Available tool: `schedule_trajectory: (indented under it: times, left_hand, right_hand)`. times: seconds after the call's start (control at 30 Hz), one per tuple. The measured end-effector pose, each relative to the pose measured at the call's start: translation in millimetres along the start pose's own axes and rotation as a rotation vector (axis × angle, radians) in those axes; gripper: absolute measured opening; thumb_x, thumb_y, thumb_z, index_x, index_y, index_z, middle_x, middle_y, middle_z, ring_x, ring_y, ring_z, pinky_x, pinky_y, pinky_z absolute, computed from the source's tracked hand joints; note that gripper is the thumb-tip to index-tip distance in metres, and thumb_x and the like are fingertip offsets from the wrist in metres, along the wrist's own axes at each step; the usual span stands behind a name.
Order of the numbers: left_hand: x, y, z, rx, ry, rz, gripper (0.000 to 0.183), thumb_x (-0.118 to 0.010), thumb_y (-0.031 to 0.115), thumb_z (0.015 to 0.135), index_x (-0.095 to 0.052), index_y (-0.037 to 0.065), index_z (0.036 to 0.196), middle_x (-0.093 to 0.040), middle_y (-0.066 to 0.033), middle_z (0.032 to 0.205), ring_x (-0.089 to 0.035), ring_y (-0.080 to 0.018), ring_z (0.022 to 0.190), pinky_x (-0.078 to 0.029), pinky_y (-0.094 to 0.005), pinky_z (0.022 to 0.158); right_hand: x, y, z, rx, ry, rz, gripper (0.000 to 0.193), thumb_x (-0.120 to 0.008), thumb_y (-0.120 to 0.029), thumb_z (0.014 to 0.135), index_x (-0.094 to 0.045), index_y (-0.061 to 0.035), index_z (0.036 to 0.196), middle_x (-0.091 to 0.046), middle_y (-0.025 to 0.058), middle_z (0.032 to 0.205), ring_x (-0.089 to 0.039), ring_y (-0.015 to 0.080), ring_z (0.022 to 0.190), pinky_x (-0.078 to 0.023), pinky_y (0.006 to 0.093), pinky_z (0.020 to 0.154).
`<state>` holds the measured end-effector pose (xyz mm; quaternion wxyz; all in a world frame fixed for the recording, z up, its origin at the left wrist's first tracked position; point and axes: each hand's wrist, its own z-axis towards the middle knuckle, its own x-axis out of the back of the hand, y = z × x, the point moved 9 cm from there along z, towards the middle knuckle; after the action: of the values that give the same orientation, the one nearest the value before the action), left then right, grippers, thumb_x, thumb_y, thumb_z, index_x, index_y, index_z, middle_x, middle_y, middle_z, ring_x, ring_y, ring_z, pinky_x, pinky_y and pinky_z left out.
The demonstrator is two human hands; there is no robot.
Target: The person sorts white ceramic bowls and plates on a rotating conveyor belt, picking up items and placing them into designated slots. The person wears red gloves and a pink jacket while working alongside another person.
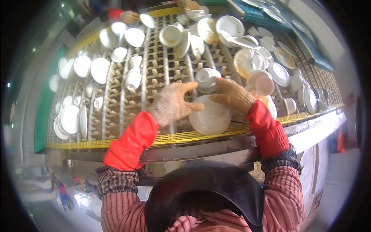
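My left hand (174, 103), in a tan work glove, is stretched over the slatted conveyor with its fingers apart and nothing between them. Its thumb hovers at the left edge of a round white plate (210, 120) lying near the yellow front rail. Two small white bowls (207, 77), seemingly one atop the other, sit just behind that plate. My right hand (235, 95), gloved alike, closes on their right side, the thumb low and the fingers higher up. Part of the bowls is hidden behind those fingers.
The conveyor (154, 73) has rows of pegs. Clean-looking plates (69, 119) stand in them at left; food-stained dishes (247, 63) pile up at right. Another person's gloved hand (130, 16) works across the belt. A metal ledge (197, 154) runs along my side.
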<state>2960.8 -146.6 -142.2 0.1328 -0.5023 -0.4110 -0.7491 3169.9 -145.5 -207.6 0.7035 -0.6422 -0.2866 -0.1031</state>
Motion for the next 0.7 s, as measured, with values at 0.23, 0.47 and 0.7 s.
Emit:
schedule_trajectory:
  times: [0.23,0.47,0.7]
  left_hand:
    - [-60,39,36,0.123,-0.305,0.272,0.084,-0.086,0.070,0.078,-0.076,0.006,0.133,-0.082,-0.0238,0.108,-0.082,-0.0404,0.098,-0.066,-0.0495,0.092]
    - [-64,39,44,0.164,-0.351,0.263,0.076,-0.086,0.065,0.079,-0.078,0.014,0.135,-0.083,-0.0185,0.114,-0.082,-0.0381,0.101,-0.064,-0.0478,0.097]
    - [5,17,-1,0.414,-0.189,-0.150,0.053,-0.093,0.041,0.089,-0.081,0.003,0.124,-0.083,-0.0192,0.111,-0.081,-0.0277,0.099,-0.064,-0.0393,0.088]
  right_hand:
    - [-8,-52,-25,-0.013,-0.291,0.037,0.051,-0.077,-0.026,0.101,-0.070,-0.0050,0.147,-0.079,0.0138,0.131,-0.073,0.0248,0.123,-0.057,0.0389,0.104]
    - [126,-29,-48,-0.063,0.372,-0.598,0.061,-0.083,-0.038,0.093,-0.071,-0.0046,0.143,-0.079,0.0245,0.117,-0.077,0.0441,0.105,-0.060,0.0493,0.095]
    - [192,98,-66,-0.482,0.362,-0.858,0.053,-0.074,-0.032,0.099,-0.072,0.0000,0.140,-0.079,0.0198,0.137,-0.075,0.0330,0.127,-0.056,0.0451,0.111]
